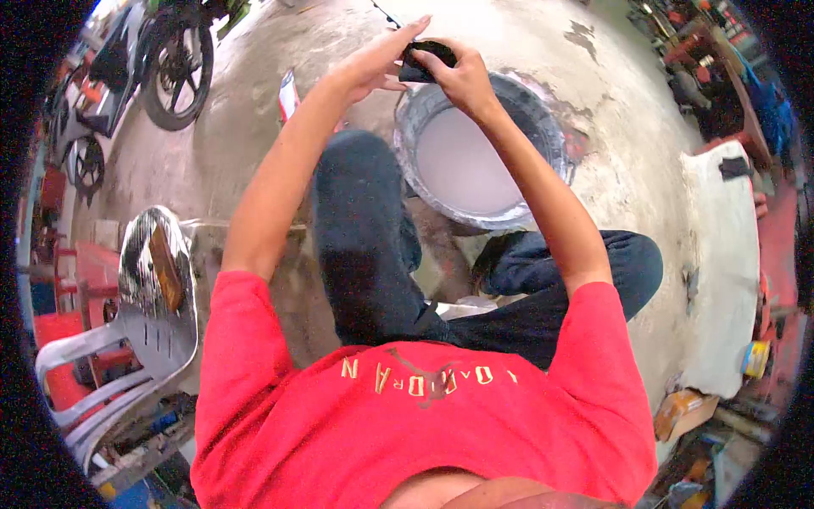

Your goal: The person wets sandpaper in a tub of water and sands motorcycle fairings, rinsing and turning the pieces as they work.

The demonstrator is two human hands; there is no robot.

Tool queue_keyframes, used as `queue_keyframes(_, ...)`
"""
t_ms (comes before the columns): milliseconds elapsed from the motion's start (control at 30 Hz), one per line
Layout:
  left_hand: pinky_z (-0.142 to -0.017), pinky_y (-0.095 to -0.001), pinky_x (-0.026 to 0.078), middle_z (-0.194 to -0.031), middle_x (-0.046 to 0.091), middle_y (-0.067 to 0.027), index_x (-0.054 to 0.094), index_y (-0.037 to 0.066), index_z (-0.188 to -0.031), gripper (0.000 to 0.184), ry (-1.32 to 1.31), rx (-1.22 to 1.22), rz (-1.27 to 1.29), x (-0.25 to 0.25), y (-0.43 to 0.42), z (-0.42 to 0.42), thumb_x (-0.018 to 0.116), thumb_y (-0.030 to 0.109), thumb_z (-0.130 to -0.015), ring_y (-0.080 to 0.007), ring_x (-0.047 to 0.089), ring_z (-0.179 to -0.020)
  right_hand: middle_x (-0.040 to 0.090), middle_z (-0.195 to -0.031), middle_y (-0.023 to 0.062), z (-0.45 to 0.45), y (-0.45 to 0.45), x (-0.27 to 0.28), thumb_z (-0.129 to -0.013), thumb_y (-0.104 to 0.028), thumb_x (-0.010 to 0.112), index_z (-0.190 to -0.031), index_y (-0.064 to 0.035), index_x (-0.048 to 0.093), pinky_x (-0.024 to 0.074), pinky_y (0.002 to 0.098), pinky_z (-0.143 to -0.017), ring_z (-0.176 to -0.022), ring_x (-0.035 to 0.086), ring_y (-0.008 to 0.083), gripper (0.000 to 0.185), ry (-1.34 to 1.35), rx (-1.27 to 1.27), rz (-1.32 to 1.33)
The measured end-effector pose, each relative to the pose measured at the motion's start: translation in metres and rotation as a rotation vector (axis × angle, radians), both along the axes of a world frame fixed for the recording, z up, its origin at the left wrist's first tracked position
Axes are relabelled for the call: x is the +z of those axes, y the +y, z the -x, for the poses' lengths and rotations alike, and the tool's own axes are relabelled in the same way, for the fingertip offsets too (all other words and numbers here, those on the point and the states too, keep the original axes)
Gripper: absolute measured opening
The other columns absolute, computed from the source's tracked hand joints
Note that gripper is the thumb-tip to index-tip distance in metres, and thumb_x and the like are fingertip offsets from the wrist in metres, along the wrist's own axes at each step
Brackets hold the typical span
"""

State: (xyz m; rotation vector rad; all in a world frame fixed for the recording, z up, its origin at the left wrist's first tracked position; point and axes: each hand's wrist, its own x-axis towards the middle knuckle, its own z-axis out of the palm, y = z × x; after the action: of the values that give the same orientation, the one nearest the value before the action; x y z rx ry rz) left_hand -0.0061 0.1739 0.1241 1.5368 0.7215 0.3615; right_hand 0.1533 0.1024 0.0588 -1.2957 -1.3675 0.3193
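My right hand [462, 75] has its thumb and fingers closed on a small black flat piece [417, 69]; its exact kind is not clear. Right beside that piece is my left hand [373, 68], its fingers stretched out and its thumb apart, close to or touching the piece's left side. A thin dark strip [386, 13] sticks out past the left fingers; whether it joins the black piece is hidden. Below and right of my hands stands a grey tub [543, 127] of cloudy whitish liquid [466, 161], partly covered by my right forearm.
A red-and-white object [289, 95] lies on the concrete floor [246, 161] left of my hands. Motorcycle wheels [176, 64] stand at upper left. A paint-streaked plastic chair [157, 331] is at left, a pale panel [725, 271] at right, with a yellow can [755, 360] near it.
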Motion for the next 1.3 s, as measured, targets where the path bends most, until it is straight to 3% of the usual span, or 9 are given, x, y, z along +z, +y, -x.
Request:
queue_keyframes(100,-0.08,-0.043,0.051,-0.114,0.061,-0.0012,0.058,0.016,-0.122,0.06,-0.027,0.077,-0.014,0.003,-0.024,-0.033,0.065,0.063,-0.086,-0.0158,0.059,-0.1,0.073,-0.088,0.0116,-0.018,-0.023,0.014,-0.09,-0.019,0.069,-0.111,-0.0004,0.07,0.0533,0.0303,-0.076,-0.08,0.067,0.0153,0.029,-0.166,-0.125,-0.056)
queue_keyframes(200,-0.079,-0.044,0.05,-0.109,0.062,0.0006,0.059,0.017,-0.12,0.056,-0.045,0.061,0.05,-0.009,-0.037,-0.056,0.065,0.061,-0.086,-0.0154,0.058,-0.102,0.073,-0.09,0.0139,-0.03,-0.053,0.026,-0.089,-0.018,0.068,-0.111,-0.002,0.071,0.0537,0.0319,-0.078,-0.083,0.069,0.0181,0.027,-0.197,-0.186,0.029)
queue_keyframes(300,-0.079,-0.0455,0.049,-0.104,0.064,-0.0003,0.063,0.018,-0.11,0.046,-0.064,0.034,0.281,-0.019,-0.052,-0.065,0.063,0.058,-0.088,-0.0174,0.061,-0.095,0.072,-0.1,0.0168,-0.032,-0.08,0.029,-0.086,-0.024,0.068,-0.107,-0.0062,0.073,0.0528,0.0401,-0.087,-0.095,0.07,0.033,0.028,-0.265,-0.141,0.009)
queue_keyframes(500,-0.063,-0.0464,0.057,-0.094,0.066,-0.0078,0.062,0.009,-0.107,0.024,-0.15,0.185,0.43,-0.066,-0.072,-0.075,0.054,0.028,-0.094,-0.0225,0.067,-0.078,0.072,-0.104,0.0167,-0.027,-0.116,0.004,-0.086,-0.025,0.071,-0.111,-0.0048,0.072,0.0525,0.0359,-0.087,-0.094,0.07,0.0278,0.033,-0.296,-0.127,0.151)
queue_keyframes(700,-0.093,-0.0555,0.053,-0.114,0.065,-0.0162,0.052,0.002,-0.124,0.033,-0.098,0.106,0.57,-0.125,-0.064,-0.063,0.053,0.023,-0.098,-0.0308,0.066,-0.104,0.074,-0.095,0.006,-0.047,-0.149,-0.024,-0.088,-0.026,0.073,-0.108,-0.0027,0.074,0.0525,0.0271,-0.08,-0.086,0.065,0.0105,0.03,-0.043,-0.123,0.268)
queue_keyframes(733,-0.097,-0.0567,0.051,-0.119,0.064,-0.0179,0.05,0.002,-0.127,0.036,-0.088,0.091,0.581,-0.125,-0.066,-0.061,0.053,0.023,-0.098,-0.0327,0.066,-0.108,0.075,-0.091,0.0101,-0.053,-0.155,-0.028,-0.084,-0.032,0.076,-0.104,-0.0027,0.074,0.0542,0.0305,-0.075,-0.081,0.069,0.015,0.035,0.094,-0.187,0.33)
queue_keyframes(967,-0.093,-0.0628,0.051,-0.123,0.063,-0.0187,0.047,0.004,-0.131,0.036,-0.038,0.139,0.427,-0.136,-0.082,-0.054,0.055,0.017,-0.099,-0.0343,0.065,-0.11,0.075,-0.096,0.0121,-0.116,-0.154,-0.181,-0.078,-0.035,0.081,-0.107,-0.0025,0.073,0.0547,0.0347,-0.08,-0.087,0.07,0.0206,0.044,0.226,-0.415,0.498)
queue_keyframes(1133,-0.092,-0.0626,0.053,-0.122,0.063,-0.0169,0.047,0.007,-0.13,0.035,0.021,0.181,0.533,-0.16,-0.076,-0.051,0.057,0.016,-0.098,-0.0337,0.065,-0.111,0.073,-0.102,0.0164,-0.106,-0.146,-0.264,-0.082,-0.024,0.07,-0.11,-0.0105,0.072,0.0547,0.0444,-0.086,-0.096,0.07,0.0359,0.031,-0.144,-0.484,0.648)
queue_keyframes(1300,-0.093,-0.0638,0.051,-0.121,0.064,-0.0159,0.048,0.007,-0.129,0.035,0.053,0.23,0.574,-0.163,-0.074,-0.047,0.058,0.015,-0.097,-0.034,0.066,-0.109,0.073,-0.099,0.0164,-0.09,-0.152,-0.3,-0.084,-0.02,0.067,-0.108,-0.0158,0.074,0.0542,0.0487,-0.086,-0.094,0.069,0.0374,0.026,-0.31,-0.404,0.955)
